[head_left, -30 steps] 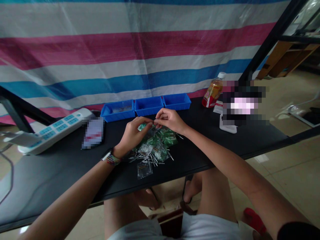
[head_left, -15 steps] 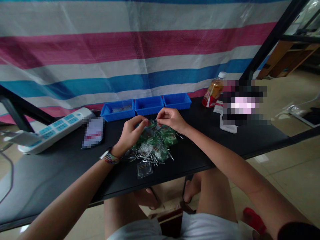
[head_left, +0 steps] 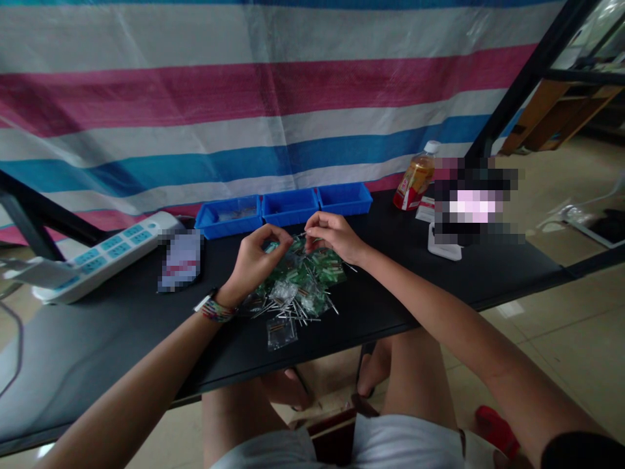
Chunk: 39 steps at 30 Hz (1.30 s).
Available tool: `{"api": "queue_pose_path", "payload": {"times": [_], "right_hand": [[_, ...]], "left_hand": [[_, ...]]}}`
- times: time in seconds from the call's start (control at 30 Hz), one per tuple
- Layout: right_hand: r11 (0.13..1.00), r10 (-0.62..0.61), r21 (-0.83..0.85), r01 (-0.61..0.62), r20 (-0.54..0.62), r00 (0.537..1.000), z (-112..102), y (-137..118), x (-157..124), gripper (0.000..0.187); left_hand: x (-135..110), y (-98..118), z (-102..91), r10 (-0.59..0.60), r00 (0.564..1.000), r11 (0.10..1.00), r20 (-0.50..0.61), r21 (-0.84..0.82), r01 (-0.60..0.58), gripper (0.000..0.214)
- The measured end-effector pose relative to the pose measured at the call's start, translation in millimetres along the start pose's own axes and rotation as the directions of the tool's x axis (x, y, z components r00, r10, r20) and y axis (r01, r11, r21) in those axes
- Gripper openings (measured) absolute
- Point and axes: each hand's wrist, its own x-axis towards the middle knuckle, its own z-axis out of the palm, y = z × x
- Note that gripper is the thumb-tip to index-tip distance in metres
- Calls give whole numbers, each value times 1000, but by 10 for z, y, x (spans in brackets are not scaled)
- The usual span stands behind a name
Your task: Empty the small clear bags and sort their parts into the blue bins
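On the black table lies a pile of small clear and green plastic bags (head_left: pixel 317 270), mixed with thin metal rods (head_left: pixel 295 309). My left hand (head_left: pixel 258 257) is over the pile's left side, thumb and forefinger pinched together; what they hold, if anything, is too small to make out. Facing it, my right hand (head_left: pixel 336 236) has its fingers closed near the back of the pile. A thin silvery rod (head_left: pixel 299 235) shows at the right fingertips, close to the left ones. One clear bag (head_left: pixel 282 333) with brownish pieces lies in front of the pile.
Three blue trays (head_left: pixel 290 207) stand in a row behind the pile; small pieces lie in the left one. A white power strip (head_left: pixel 114 251) is at the left. Toward the right are a drink bottle (head_left: pixel 416 176) and a white object (head_left: pixel 444 244). A striped sheet (head_left: pixel 273 91) hangs behind.
My left thumb and forefinger have shifted slightly and still pinch. The right hand stays nearly in place. The pile and trays look the same.
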Motion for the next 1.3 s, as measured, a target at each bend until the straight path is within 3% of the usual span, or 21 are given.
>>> {"api": "queue_pose_path", "payload": {"times": [0.13,0.37,0.87,0.97,1.07,1.17,1.3], "right_hand": [[1000,-9,-16,9,-13,1000,-3,9,-1,28],[991,-43,-130,41,-18,999,14,8,-13,19],[998,10,-65,-13,-47,999,35,-6,-15,28],[999,-49,-28,46,-134,990,1,2,65,24],[998,-59,9,62,-232,971,-72,-1,154,38],[996,-44,-85,22,-263,964,-173,-2,179,55],[932,-156,-358,53,-267,951,-232,16,125,29]], "left_hand": [[9,3,-14,-8,1000,1000,-6,2,8,27],[20,-4,-58,-57,995,998,87,29,55,47],[6,5,-33,-26,998,999,62,23,24,29],[16,-26,-42,-25,999,999,37,36,24,29],[30,-118,-63,-12,1000,992,1,128,11,27],[35,-244,-81,17,999,935,51,352,-34,30],[27,-354,-66,-8,987,881,164,468,-71,38]]}}
